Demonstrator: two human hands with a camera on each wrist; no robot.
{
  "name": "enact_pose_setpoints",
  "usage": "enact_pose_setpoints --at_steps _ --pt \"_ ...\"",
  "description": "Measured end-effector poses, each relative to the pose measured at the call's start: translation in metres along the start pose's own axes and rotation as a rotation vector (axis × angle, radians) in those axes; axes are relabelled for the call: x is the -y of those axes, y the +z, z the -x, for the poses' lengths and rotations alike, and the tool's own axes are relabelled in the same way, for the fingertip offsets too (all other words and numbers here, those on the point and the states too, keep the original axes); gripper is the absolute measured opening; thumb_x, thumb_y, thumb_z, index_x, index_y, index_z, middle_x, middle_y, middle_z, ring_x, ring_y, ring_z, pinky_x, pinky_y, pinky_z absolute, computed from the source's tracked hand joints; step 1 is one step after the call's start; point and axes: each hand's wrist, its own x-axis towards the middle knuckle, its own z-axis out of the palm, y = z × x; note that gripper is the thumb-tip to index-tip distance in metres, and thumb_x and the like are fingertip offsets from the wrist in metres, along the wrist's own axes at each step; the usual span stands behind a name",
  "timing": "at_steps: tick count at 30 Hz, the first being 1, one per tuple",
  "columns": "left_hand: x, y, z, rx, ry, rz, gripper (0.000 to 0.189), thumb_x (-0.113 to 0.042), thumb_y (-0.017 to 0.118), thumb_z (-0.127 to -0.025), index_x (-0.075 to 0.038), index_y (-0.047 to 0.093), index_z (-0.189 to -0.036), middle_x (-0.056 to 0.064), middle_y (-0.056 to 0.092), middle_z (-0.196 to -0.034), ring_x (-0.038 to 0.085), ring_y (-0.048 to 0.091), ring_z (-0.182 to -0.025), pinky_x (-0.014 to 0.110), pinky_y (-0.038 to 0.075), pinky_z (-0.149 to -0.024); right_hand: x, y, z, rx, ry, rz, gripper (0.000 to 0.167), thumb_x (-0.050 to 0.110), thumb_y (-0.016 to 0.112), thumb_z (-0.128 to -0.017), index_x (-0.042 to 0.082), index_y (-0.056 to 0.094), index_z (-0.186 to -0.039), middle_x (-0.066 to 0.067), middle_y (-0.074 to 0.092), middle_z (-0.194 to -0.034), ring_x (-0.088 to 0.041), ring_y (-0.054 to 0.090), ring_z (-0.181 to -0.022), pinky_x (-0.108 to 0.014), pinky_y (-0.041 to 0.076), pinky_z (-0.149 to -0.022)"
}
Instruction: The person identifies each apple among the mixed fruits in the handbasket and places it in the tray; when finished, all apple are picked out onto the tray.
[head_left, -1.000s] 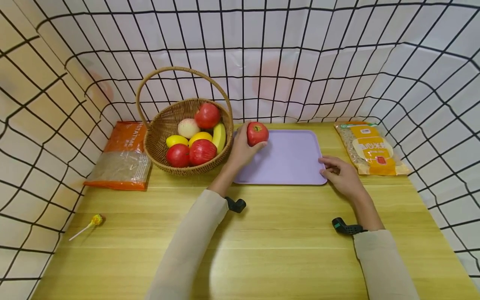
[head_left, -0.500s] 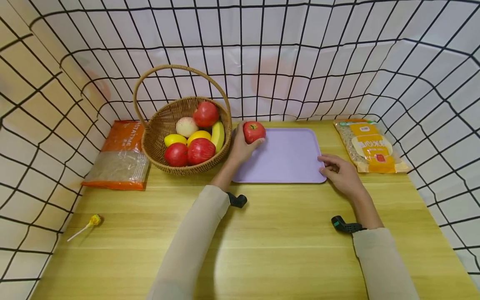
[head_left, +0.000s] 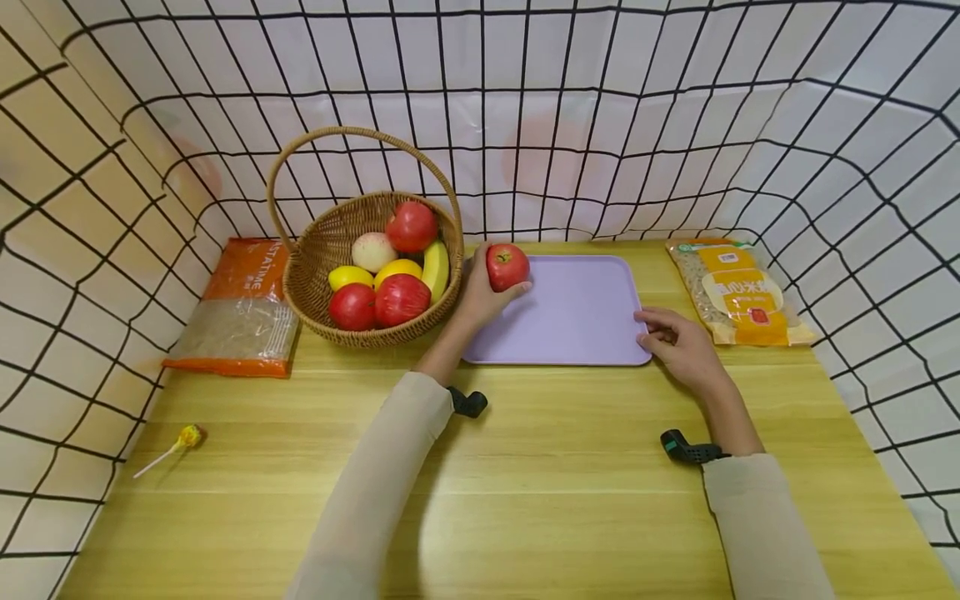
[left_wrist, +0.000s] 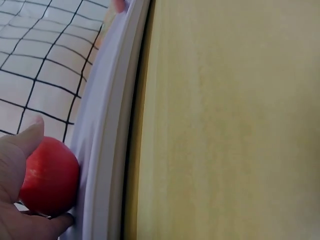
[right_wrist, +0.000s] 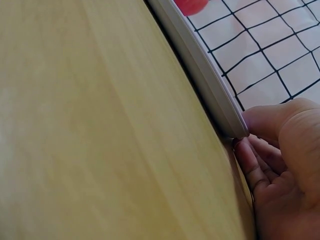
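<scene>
Grips the apple (head_left: 507,267) in the left hand (head_left: 480,293) over one end of the tray (head_left: 576,308), pinches the other with the right hand (head_left: 682,348), and might roll the apple by uneven release or tilt.

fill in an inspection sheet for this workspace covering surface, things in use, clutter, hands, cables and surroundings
Surface: table with light wood grain
Things in use: red apple at the left end of the lilac tray; whether its weight rests there, cannot tell
Clutter: wicker basket holding fruit, orange packet, yellow packet, lollipop
Hands: left hand grips the apple; right hand pinches the tray's right edge
Cables: nothing seen
Surroundings: grid-patterned backdrop behind and at both sides
</scene>
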Motion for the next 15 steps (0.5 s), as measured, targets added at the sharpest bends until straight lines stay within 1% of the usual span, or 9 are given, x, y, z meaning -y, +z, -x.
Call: enact_pose_setpoints --at_steps 3,8,11,15 --pt "-0.003 -0.004 0.006 0.024 0.0 -0.057 0.105 -0.035 0.085 -0.086 -0.018 0.017 -0.164 0.014 0.032 -0.161 0.03 0.037 -0.148 0.049 0.038 -0.121 0.0 0.0 -0.001 0.001 -0.002 -0.001 0.039 0.02 0.064 -0.103 0.005 0.063 -0.14 -0.017 0.057 -0.147 -0.009 0.052 -0.099 -0.004 0.041 -0.08" --pt "-0.012 -0.011 0.018 0.053 0.042 -0.169 0.112 -0.044 0.085 -0.084 -0.019 0.012 -0.166 0.015 0.021 -0.17 0.032 0.026 -0.156 0.05 0.029 -0.126 0.001 0.0 -0.001 0.0 -0.003 -0.006 0.039 0.019 0.064 -0.103 0.005 0.063 -0.139 -0.018 0.058 -0.145 -0.01 0.052 -0.099 -0.004 0.042 -0.079" --pt "-0.017 -0.017 0.028 0.066 0.083 -0.204 0.112 -0.046 0.084 -0.084 -0.02 0.013 -0.166 0.017 0.021 -0.17 0.032 0.021 -0.158 0.05 0.025 -0.127 0.002 0.0 -0.001 -0.005 0.0 -0.005 0.039 0.018 0.064 -0.103 0.005 0.064 -0.139 -0.018 0.058 -0.144 -0.009 0.052 -0.099 -0.005 0.042 -0.079" --pt "-0.025 -0.024 0.043 0.096 0.14 -0.25 0.111 -0.048 0.083 -0.084 -0.014 0.015 -0.166 0.015 0.025 -0.17 0.031 0.024 -0.158 0.049 0.025 -0.127 0.004 0.0 0.0 -0.008 0.004 -0.002 0.039 0.018 0.065 -0.103 0.005 0.064 -0.139 -0.018 0.059 -0.144 -0.008 0.053 -0.099 -0.004 0.041 -0.079"
